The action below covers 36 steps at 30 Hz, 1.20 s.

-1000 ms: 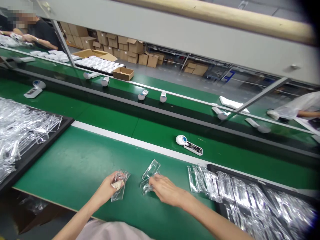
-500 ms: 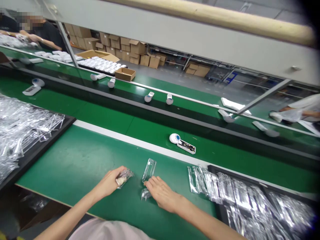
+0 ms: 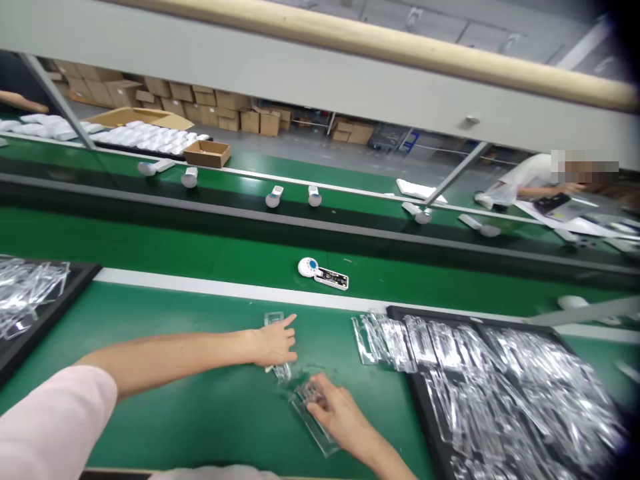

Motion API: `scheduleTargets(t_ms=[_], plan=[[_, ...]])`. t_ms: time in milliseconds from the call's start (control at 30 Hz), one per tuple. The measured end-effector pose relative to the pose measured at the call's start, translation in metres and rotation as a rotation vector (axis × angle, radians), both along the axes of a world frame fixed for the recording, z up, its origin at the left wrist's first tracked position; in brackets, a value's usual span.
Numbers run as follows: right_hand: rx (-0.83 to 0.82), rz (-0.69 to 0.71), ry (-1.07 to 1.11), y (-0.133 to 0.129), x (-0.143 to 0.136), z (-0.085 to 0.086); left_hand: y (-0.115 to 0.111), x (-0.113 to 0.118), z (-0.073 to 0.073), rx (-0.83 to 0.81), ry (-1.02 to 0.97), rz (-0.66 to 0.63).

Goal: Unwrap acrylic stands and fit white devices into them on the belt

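My left hand reaches across the green bench with its fingers spread. It lies over a clear plastic frame, whose top end shows beyond the hand. More clear plastic peeks out below the palm, and the hand hides the rest. Nearer to me, my right hand pinches a clear plastic tray-like piece between thumb and fingers. That piece slants down to the right, and its upper end is blurred. I cannot tell whether more than one piece is in this hand.
A black tray heaped with clear plastic pieces stands on the right, another black tray on the left. Past the white strip, a white round-headed device lies on the green belt. A co-worker sits across at right.
My left hand has moved right, onto the clear frame on the bench, and its fingers have spread. My right hand has drawn back towards me with a clear piece. The view has swung right.
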State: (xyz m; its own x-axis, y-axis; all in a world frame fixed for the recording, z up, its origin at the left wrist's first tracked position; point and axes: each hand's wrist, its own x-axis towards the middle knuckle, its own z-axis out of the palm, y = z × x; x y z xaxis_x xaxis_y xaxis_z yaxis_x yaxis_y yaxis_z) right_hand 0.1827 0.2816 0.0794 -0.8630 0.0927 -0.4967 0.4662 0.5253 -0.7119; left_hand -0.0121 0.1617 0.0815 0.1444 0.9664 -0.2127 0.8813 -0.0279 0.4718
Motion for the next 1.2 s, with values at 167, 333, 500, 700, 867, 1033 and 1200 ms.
scheduleTargets(t_ms=[167,333,500,700,867,1033,1200], plan=[[-0.644,-0.801,0.076,-0.003,0.002,-0.030,-0.021,-0.012,-0.001,-0.057,-0.148,0.395],[-0.717,-1.155,0.150,-0.027,-0.025,-0.046,-0.039,-0.002,-0.005,-0.116,-0.522,0.817],[-0.687,-1.111,0.234,-0.051,-0.058,-0.052,-0.033,0.040,-0.010,-0.045,-0.968,0.975],[-0.936,-0.902,0.247,-0.064,-0.055,-0.034,-0.031,0.065,-0.004,0.146,-1.405,1.253],[-1.094,-0.722,0.171,-0.051,-0.033,-0.018,-0.032,0.074,0.003,0.001,-1.799,1.107],[-1.080,-0.917,0.195,-0.047,-0.020,-0.021,-0.017,0.082,0.005,-0.014,-1.982,1.061],[-0.930,-1.053,0.186,-0.043,-0.014,-0.025,0.006,0.094,0.019,-0.105,-1.598,1.116]])
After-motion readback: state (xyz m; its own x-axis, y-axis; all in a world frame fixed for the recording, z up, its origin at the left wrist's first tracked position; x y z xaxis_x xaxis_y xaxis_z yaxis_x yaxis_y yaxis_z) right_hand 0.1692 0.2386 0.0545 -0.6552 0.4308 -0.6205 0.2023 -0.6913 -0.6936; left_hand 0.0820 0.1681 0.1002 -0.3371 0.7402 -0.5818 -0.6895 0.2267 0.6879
